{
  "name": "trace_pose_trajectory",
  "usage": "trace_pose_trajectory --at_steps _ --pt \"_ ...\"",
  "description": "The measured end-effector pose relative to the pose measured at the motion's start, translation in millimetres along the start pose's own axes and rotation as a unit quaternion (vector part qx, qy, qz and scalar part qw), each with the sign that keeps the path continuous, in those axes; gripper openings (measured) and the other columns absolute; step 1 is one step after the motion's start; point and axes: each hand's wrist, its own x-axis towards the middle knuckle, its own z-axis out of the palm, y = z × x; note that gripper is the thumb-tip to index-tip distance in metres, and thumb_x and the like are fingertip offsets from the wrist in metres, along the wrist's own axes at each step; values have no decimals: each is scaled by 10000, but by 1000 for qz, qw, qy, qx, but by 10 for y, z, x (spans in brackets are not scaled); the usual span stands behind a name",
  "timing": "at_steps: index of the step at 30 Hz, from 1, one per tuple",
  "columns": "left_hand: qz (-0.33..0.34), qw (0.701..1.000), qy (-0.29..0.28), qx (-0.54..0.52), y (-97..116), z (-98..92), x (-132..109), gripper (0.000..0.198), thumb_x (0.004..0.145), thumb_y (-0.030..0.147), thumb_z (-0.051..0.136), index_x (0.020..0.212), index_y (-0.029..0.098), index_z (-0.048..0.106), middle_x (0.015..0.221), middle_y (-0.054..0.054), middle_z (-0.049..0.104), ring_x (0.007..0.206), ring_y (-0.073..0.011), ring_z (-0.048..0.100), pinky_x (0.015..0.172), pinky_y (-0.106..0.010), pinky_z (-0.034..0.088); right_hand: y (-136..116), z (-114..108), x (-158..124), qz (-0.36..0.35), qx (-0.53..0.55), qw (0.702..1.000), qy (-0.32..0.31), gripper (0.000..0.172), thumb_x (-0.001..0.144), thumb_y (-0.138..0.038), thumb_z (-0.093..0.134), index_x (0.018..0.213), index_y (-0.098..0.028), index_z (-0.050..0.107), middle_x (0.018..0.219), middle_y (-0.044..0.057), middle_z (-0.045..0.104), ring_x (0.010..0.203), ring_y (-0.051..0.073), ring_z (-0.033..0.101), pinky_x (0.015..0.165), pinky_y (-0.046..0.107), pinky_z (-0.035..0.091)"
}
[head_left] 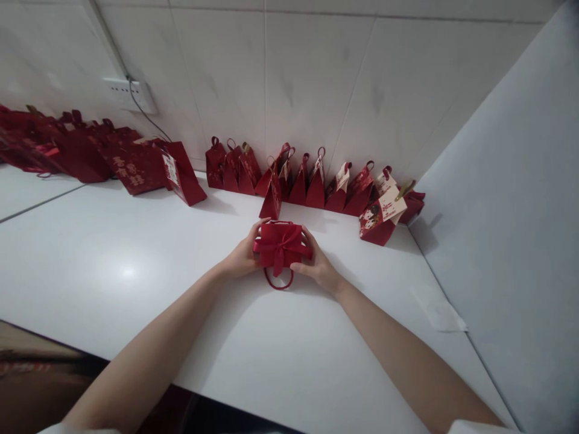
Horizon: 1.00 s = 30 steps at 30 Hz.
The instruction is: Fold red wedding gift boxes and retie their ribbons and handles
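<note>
Between my two hands is a small red gift box [269,256] tied with a red ribbon bow, over the middle of the white table. A red loop handle hangs out on the side toward me. My left hand [246,253] grips the box's left side, its fingers partly hidden behind it. On the other side my right hand [319,262] holds the right edge, thumb on the front near the bow. Just beyond the box stands a small peaked red gift box [272,196] with a loop on top.
A row of small red gift boxes [298,187] lines the tiled wall. Larger red gift bags [136,166] crowd the left. One box with a cartoon print [382,214] stands right, near a side panel [511,211]. A whitish sheet [438,308] lies at the right edge; a power strip [130,94] is on the wall.
</note>
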Motion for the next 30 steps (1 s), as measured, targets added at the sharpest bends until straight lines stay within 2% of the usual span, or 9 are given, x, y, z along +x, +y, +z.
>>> trace_pose_trajectory --at_steps 3,8,12,15,17,20,23,25,30 --pt "-1 1000 -16 19 5 11 2 1029 710 225 775 1516 251 136 1407 -164 523 1273 -333 536 1044 -483 453 26 -24 17 0 1 1000 1 955 722 -263 840 1491 -424 298 1604 23 288 1423 274 382 1150 506 371" --pt "7 1000 -4 17 59 14 -1 1014 686 243 786 1498 232 179 1326 -157 579 1264 -328 538 1031 -483 463 39 -51 37 3 9 1000 -18 1022 676 -257 873 1494 -431 286 1610 21 278 1451 269 338 1162 502 355" --pt "-46 997 -43 -35 78 3 -24 1061 644 264 827 1492 270 189 1357 -160 546 1163 -328 606 940 -466 519 -33 -74 35 12 31 998 -61 1136 586 -302 926 1507 -411 271 1609 33 291 1433 287 373 1163 474 358" --pt "-96 990 -61 -85 65 12 -33 1021 653 307 839 1475 250 236 1257 -156 603 1100 -324 634 890 -462 533 -87 -99 40 25 55 994 -90 1012 631 -457 883 1487 -334 357 1542 73 419 1401 308 422 1146 479 375" --pt "-107 986 -58 -118 71 24 -31 904 721 359 797 1455 223 286 1237 -161 614 1117 -320 622 911 -471 517 -86 -120 51 40 54 993 -93 915 666 -467 860 1453 -317 418 1468 81 515 1353 308 485 1116 493 408" --pt "-121 983 -49 -132 123 34 -25 707 836 475 672 1411 190 376 1174 -151 640 1076 -292 619 900 -447 499 -26 -160 69 65 35 996 -58 692 723 -395 836 1345 -307 546 1375 61 607 1276 284 561 1103 491 421" --pt "-151 985 -43 -76 187 32 -24 616 910 579 512 1358 159 464 909 -90 667 858 -227 617 784 -380 480 59 -203 82 76 72 994 -24 517 804 -482 743 1259 -270 619 1333 62 641 1242 274 588 1114 492 409" --pt "-158 986 -44 -40 207 35 -25 653 907 617 483 1361 148 471 861 -76 654 813 -215 596 724 -348 459 102 -222 88 79 113 990 -17 503 845 -542 673 1257 -256 623 1314 70 653 1226 274 598 1099 491 425" --pt "-161 986 -21 48 180 70 -26 756 851 633 564 1442 194 392 995 -91 651 795 -206 588 655 -315 439 114 -227 97 87 134 987 -13 531 875 -564 621 1307 -257 586 1324 81 646 1236 271 588 1054 473 465"
